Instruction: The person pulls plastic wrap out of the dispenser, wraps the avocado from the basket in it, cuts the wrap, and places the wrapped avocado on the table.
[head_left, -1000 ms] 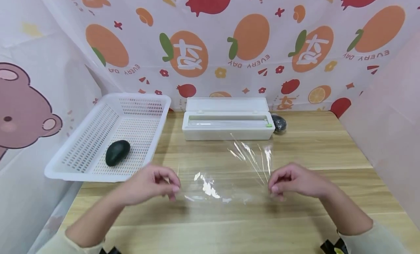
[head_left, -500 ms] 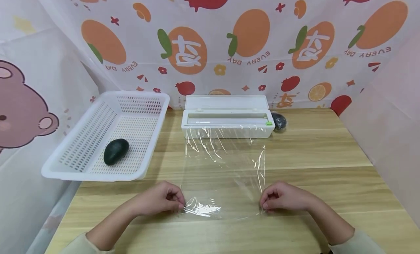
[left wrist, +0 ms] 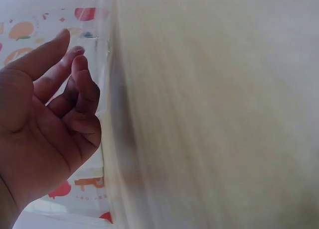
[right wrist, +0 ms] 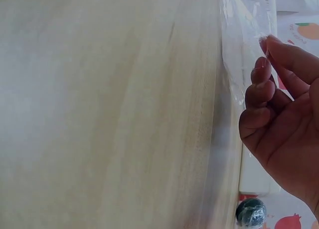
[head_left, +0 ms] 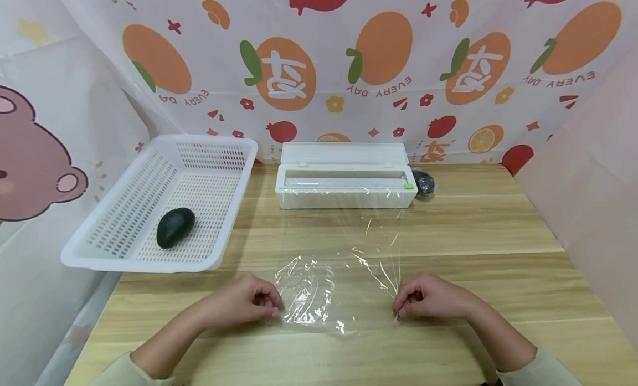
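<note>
A clear sheet of plastic wrap (head_left: 319, 297) stretches over the wooden table from a white wrap dispenser (head_left: 344, 199), whose lid is raised. My left hand (head_left: 249, 302) is at the sheet's near left corner, its thumb and finger close together at the film's edge. In the left wrist view the left fingertips show a small gap, with film beside them. My right hand (head_left: 430, 297) pinches the near right corner between thumb and forefinger; the right wrist view shows the gathered film (right wrist: 244, 45) at the fingertips. Wrinkles and shiny creases run across the sheet's near half.
To the left stands a white perforated basket (head_left: 226, 242) holding a dark green, avocado-like fruit (head_left: 175, 227). A dark round thing wrapped in film (head_left: 424, 184) sits against the dispenser's right end. A printed curtain (head_left: 329, 59) rises behind the table.
Both hands have come down toward the table's near side, the wrap drawn with them. Over the last half second they stay nearly still while the film has slackened and creased more.
</note>
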Tool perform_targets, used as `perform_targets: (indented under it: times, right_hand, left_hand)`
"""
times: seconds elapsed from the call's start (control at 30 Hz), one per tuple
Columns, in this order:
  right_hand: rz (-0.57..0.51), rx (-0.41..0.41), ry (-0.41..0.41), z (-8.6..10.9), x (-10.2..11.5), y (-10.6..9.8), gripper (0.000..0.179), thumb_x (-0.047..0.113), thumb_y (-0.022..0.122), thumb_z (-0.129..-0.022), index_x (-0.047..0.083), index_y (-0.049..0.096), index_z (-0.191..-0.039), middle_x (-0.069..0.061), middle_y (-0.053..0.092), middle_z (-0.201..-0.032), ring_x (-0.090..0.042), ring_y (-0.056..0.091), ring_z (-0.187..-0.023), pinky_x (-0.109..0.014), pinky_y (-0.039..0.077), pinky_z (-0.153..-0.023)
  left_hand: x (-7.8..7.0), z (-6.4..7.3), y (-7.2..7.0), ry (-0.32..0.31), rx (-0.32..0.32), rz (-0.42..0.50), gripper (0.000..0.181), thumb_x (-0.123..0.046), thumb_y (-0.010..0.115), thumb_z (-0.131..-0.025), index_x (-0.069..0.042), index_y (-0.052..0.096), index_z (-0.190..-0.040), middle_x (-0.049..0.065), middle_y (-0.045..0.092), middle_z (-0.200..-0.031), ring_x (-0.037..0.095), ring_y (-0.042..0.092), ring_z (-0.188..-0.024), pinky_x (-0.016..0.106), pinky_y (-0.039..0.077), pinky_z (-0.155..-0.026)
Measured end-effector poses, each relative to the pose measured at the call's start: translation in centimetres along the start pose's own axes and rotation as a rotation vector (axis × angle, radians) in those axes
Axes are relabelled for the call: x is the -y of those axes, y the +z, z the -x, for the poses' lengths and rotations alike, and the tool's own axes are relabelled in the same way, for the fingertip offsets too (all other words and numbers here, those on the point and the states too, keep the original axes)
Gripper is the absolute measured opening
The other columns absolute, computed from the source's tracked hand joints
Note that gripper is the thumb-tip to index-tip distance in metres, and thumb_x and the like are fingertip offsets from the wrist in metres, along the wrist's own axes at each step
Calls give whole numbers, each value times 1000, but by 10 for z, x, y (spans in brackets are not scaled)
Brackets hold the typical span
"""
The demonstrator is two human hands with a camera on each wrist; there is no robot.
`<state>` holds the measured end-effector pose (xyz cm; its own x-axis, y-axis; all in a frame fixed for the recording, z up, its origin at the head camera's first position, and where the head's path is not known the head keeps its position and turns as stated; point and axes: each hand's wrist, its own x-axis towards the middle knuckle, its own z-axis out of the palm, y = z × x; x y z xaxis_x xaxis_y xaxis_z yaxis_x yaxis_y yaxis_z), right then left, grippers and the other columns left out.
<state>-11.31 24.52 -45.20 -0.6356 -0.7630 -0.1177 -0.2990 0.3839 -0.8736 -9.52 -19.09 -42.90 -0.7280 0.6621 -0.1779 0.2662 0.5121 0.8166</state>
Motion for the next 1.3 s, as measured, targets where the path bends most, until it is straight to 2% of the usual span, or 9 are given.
perform_targets:
  times: [0.2, 0.37, 0.5, 0.67, 0.83, 1.07, 1.3]
  right_hand:
    - [64, 28, 11, 0, -2, 6, 3, 17, 75, -87, 18, 76, -89, 11, 65, -79, 4, 53, -68, -19, 50, -59]
    - [131, 30, 37, 1, -3, 9, 7, 14, 75, -86, 21, 75, -87, 15, 62, -78, 5, 53, -68, -19, 50, -59]
    - [169, 22, 47, 2, -3, 11, 9, 12, 75, -85, 21, 74, -84, 16, 60, -77, 5, 52, -68, -19, 49, -59]
    - [199, -3, 63, 6, -1, 15, 12, 12, 75, -84, 23, 73, -83, 16, 57, -76, 4, 52, -68, -19, 49, -60]
    - [234, -27, 18, 11, 2, 19, 7, 17, 76, -84, 22, 73, -86, 17, 53, -76, 4, 50, -68, -18, 48, -60]
    - [309, -91, -97, 15, 3, 26, 4, 22, 74, -88, 25, 76, -90, 20, 53, -79, 8, 47, -68, -15, 45, -60]
    - [304, -125, -89, 16, 1, 32, 14, 12, 75, -85, 25, 75, -88, 18, 55, -79, 8, 48, -69, -16, 48, -61]
  left_hand:
    - [3, 3, 2, 45, 55, -99, 15, -34, 71, -90, -21, 79, -92, -15, 67, -80, -3, 56, -70, 20, 50, -62]
    - [1, 5, 3, 58, 94, -183, 18, -33, 72, -90, -18, 79, -97, -18, 60, -69, -6, 50, -62, 18, 48, -59]
    - [-2, 8, 3, 11, 129, -168, 26, -36, 76, -85, -15, 78, -101, -17, 51, -60, -6, 44, -55, 18, 46, -57]
    - [-2, 12, 1, -35, 160, -153, 37, -39, 83, -77, -15, 77, -103, -17, 49, -59, -6, 43, -54, 18, 45, -57]
    - [0, 16, -2, -47, 158, -162, 42, -39, 85, -73, -15, 76, -106, -16, 51, -60, -5, 45, -55, 19, 46, -58]
    - [-1, 17, -5, -61, 138, -183, 42, -43, 81, -77, -16, 74, -108, -14, 54, -63, -3, 47, -57, 20, 46, -59]
    - [-5, 16, -5, -47, 88, -183, 33, -40, 77, -83, -17, 74, -107, -14, 53, -63, -3, 46, -57, 21, 47, -61]
